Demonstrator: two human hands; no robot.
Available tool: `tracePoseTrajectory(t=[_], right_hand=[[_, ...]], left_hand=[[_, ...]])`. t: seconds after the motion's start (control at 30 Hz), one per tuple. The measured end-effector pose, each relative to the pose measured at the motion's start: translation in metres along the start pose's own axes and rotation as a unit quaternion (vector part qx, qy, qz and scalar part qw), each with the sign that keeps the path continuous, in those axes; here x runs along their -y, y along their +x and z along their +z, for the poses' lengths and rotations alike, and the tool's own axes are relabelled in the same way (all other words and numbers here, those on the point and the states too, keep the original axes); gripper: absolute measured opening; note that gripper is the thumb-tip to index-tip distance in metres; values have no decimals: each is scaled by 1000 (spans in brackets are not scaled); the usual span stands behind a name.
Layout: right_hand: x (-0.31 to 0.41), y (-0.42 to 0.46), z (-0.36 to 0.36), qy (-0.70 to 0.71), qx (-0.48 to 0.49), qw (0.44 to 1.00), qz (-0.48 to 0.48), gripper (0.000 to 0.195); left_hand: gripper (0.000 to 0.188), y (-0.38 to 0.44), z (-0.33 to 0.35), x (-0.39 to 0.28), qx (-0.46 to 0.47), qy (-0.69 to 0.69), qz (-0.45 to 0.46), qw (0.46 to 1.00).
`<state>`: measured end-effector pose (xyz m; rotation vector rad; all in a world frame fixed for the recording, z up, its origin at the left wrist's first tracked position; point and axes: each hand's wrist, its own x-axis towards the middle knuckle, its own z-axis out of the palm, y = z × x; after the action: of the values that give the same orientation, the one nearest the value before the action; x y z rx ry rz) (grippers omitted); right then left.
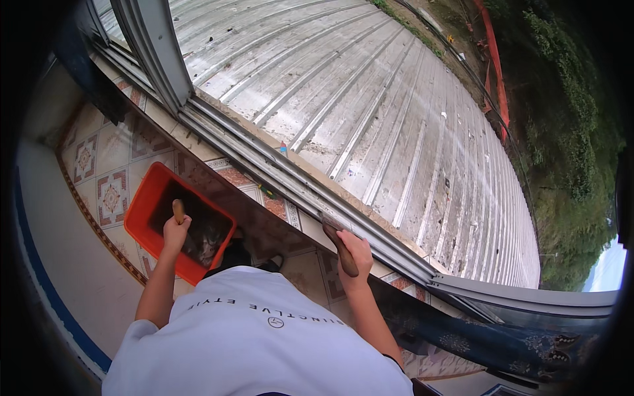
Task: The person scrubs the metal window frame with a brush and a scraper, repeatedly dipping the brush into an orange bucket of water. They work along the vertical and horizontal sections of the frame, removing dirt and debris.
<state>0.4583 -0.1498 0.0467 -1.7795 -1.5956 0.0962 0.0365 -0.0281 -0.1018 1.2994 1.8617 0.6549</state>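
Note:
My left hand (176, 231) is closed around a wooden handle (179, 212) above an orange plastic bin (141, 198). The far end of that tool is hidden inside the bin, where dark water and a crumpled greyish thing (210, 243) show. My right hand (357, 255) grips the curved wooden handle of a brush (342, 250), its head resting at the metal window track (317, 198). The bristles are hard to make out.
A green and yellow tool handle (267, 191) lies on the tiled sill. Beyond the open window is a ribbed metal roof (356, 99). A window frame (148, 54) rises at the left, and a dark patterned curtain (455, 331) hangs at the lower right.

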Motion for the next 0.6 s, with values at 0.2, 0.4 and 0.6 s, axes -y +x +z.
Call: tracePoseTrajectory(t=[0.2, 0.4, 0.6], right_hand=[[11, 24, 27, 20, 5, 999, -33, 26], [57, 67, 93, 8, 30, 997, -67, 35], [101, 106, 146, 19, 28, 994, -101, 31]], left_hand=[[12, -9, -13, 21, -28, -1, -33, 999], [13, -14, -37, 54, -66, -13, -82, 994], [14, -21, -53, 75, -95, -17, -137, 986]])
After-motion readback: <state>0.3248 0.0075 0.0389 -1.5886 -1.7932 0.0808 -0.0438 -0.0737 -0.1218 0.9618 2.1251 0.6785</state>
